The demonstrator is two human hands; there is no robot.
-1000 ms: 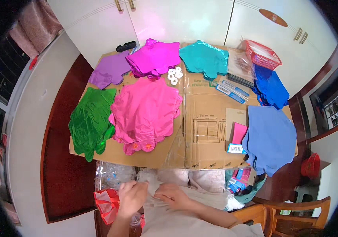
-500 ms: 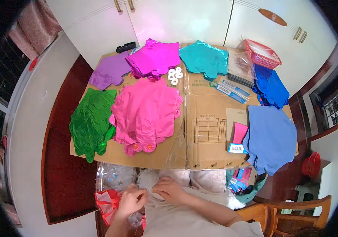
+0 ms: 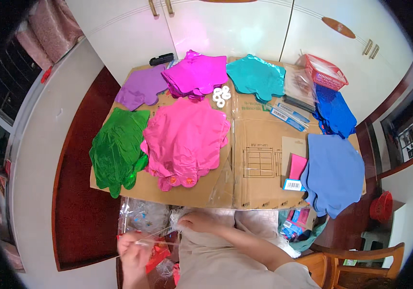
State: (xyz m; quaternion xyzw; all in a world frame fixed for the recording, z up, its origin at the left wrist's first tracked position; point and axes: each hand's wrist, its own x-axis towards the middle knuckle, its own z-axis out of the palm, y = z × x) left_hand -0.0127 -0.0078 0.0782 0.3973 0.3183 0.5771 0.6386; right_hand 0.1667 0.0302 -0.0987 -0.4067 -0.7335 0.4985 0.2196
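My left hand (image 3: 133, 250), slightly blurred by motion, is closed on the end of thin white string at the lower left. The pulled strands (image 3: 160, 232) run from it up to a tangled bundle of white string (image 3: 175, 215) just below the table edge. Beside that bundle my right hand (image 3: 196, 223) rests over my lap, its fingers closed on the string. Nearest on the table above is a stack of pink foil balloons (image 3: 187, 139), flat and scalloped, with green foil balloons (image 3: 119, 147) to its left.
Cardboard (image 3: 259, 192) covers the table. Purple (image 3: 143, 86), magenta (image 3: 196, 72), teal (image 3: 257, 77) and blue (image 3: 334, 113) foil stacks line it, with a blue-grey stack (image 3: 334, 173), white rings (image 3: 221, 95) and a pink basket (image 3: 324, 72). A wooden chair (image 3: 360, 253) stands lower right.
My left hand has moved down and left, away from my right hand, drawing strands of white string taut. My right hand has shifted slightly left, and the whole view has shifted a little.
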